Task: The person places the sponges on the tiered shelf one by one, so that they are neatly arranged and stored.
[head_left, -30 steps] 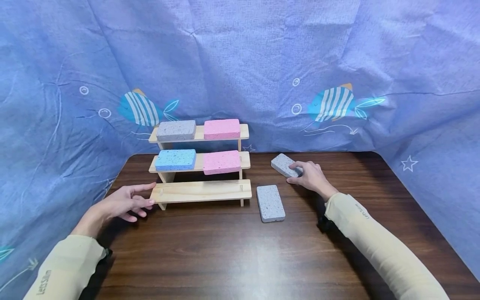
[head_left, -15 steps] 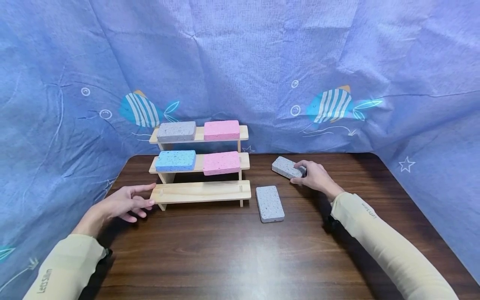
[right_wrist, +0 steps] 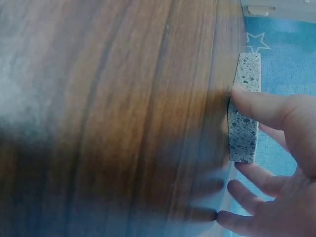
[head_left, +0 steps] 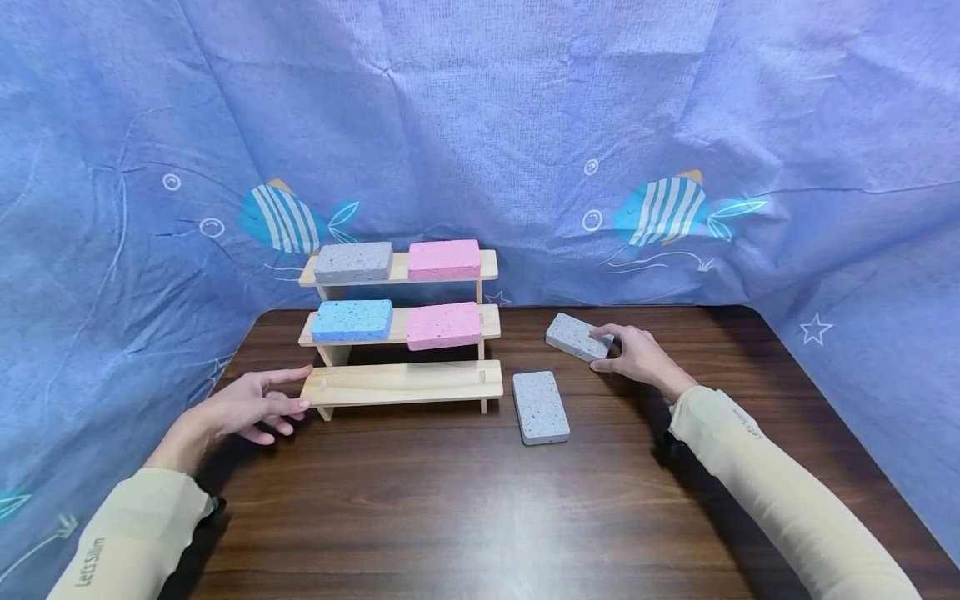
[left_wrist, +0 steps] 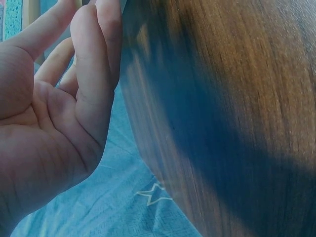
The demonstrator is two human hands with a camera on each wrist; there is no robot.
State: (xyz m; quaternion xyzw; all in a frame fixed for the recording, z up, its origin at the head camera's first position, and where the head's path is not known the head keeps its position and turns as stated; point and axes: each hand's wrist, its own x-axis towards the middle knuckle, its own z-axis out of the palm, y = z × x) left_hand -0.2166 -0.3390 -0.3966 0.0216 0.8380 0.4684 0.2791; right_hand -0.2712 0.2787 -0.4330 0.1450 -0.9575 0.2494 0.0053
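Note:
My right hand [head_left: 636,357] pinches the right end of a speckled grey sponge [head_left: 573,335] on the table at the back right. In the right wrist view, the thumb [right_wrist: 259,106] presses the long side of that sponge, and the other fingers spread beyond it. My left hand [head_left: 251,406] has loosely extended fingers touching the left end of the wooden three-step rack [head_left: 397,385], at its lowest step. A second grey sponge [head_left: 541,407] lies flat between the rack and my right hand.
The rack's top step bears a grey sponge [head_left: 354,262] and a pink sponge [head_left: 444,260]. On its middle step lie a blue sponge [head_left: 352,320] and another pink sponge [head_left: 444,326]. Behind the dark wood table [head_left: 450,500] hangs a blue fish-print cloth [head_left: 480,125].
My right hand has shifted slightly right, and the sponge in its grip has turned and moved a little with it. The left hand stays at the rack's end.

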